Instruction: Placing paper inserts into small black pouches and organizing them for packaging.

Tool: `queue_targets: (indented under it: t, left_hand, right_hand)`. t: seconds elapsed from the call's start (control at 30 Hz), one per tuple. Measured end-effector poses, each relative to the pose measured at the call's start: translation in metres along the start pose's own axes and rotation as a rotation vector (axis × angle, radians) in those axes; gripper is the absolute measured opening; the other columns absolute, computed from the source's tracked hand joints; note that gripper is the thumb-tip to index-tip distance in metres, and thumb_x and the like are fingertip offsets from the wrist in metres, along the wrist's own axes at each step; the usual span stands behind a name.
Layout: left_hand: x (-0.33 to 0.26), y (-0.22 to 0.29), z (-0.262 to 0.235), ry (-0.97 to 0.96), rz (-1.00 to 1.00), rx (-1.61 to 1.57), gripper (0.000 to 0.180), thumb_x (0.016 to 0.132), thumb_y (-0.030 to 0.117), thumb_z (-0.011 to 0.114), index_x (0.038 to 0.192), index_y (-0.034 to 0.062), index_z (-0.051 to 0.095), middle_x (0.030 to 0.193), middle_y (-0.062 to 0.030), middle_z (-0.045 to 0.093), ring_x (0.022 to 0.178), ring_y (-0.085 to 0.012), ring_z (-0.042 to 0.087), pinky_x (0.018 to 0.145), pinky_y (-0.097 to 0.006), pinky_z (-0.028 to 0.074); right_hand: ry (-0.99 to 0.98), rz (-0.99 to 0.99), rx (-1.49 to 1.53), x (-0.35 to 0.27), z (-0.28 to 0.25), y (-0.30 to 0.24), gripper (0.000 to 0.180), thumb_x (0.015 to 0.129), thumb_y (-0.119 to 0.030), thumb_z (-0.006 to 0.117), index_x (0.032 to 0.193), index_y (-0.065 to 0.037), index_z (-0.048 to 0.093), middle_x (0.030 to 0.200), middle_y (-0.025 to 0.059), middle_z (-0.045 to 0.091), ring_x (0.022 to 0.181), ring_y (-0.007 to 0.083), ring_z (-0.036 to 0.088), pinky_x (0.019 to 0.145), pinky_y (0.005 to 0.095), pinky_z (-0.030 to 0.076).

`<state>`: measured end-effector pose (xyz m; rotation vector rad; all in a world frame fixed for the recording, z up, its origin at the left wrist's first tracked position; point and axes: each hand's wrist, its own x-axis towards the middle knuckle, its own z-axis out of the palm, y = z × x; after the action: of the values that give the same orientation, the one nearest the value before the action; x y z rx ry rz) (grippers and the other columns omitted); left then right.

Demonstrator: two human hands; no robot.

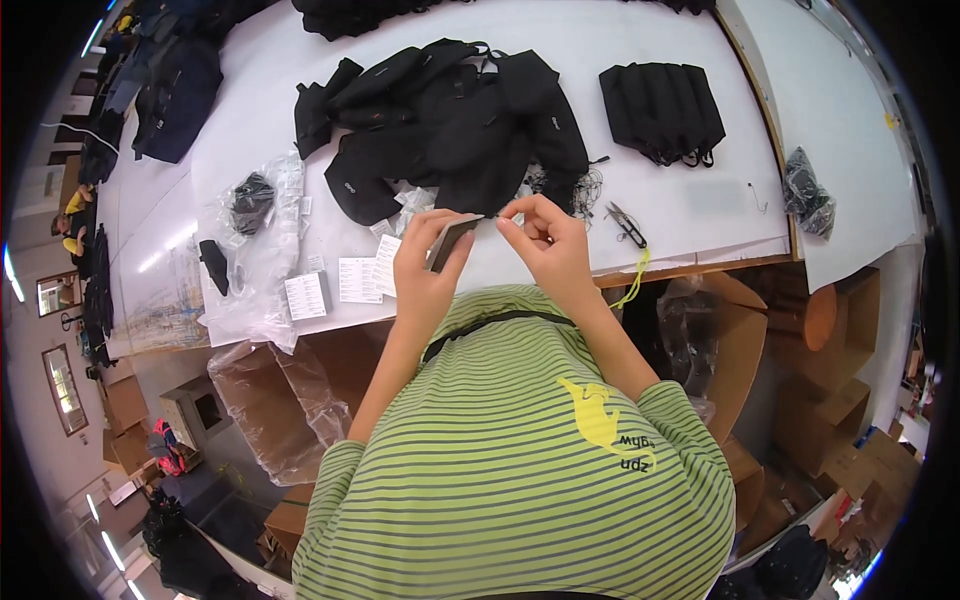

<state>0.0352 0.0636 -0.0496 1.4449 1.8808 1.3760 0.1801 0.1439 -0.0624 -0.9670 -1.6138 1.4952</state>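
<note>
My left hand [422, 270] grips a dark, flat stack of cards [450, 244], apparently hang tags, above the table's near edge. Close to its far end, the fingers and thumb of my right hand [556, 252] are pinched together; whatever is between them is too small to make out. A heap of black fabric pouches [450, 120] lies just beyond both hands. Black strings [570, 190] are tangled at the heap's right side. Small thread snips [627, 224] with a yellow cord [632, 285] rest right of my right hand. White printed cards [360, 280] lie left of my left hand.
More black pouches [662, 112] form a neat row at the right. Clear plastic [270, 220] covers part of the table's left. A bagged dark item [808, 195] lies beyond the wooden edge. Cardboard boxes [740, 350] stand below. Another person [75, 220] is at far left.
</note>
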Motion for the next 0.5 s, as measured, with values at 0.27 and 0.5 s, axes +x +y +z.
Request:
queue_targets:
  t: [0.27,0.5]
  left_hand:
    - [-0.005,0.011,0.002,0.085,-0.026,-0.033,0.017,0.077,-0.001,0.067,0.094,0.0014,0.066,0.08,-0.0055,0.056,0.074,-0.0148,0.055,0.066,-0.023,0.041]
    - [0.001,0.004,0.003,0.059,0.108,0.085,0.019,0.072,-0.004,0.069,0.09,0.0033,0.068,0.083,-0.0059,0.059,0.074,-0.0186,0.056,0.065,-0.027,0.046]
  right_hand:
    - [0.03,-0.149,-0.199,-0.002,0.008,-0.015,0.009,0.077,-0.009,0.07,0.081,-0.004,0.065,0.049,-0.0038,0.027,0.045,0.0037,0.022,0.044,0.0239,0.017]
    - [-0.031,-0.053,-0.201,0.004,0.007,-0.007,0.009,0.077,-0.011,0.069,0.082,-0.005,0.065,0.047,-0.0003,0.028,0.043,0.0079,0.025,0.043,0.0268,0.021]
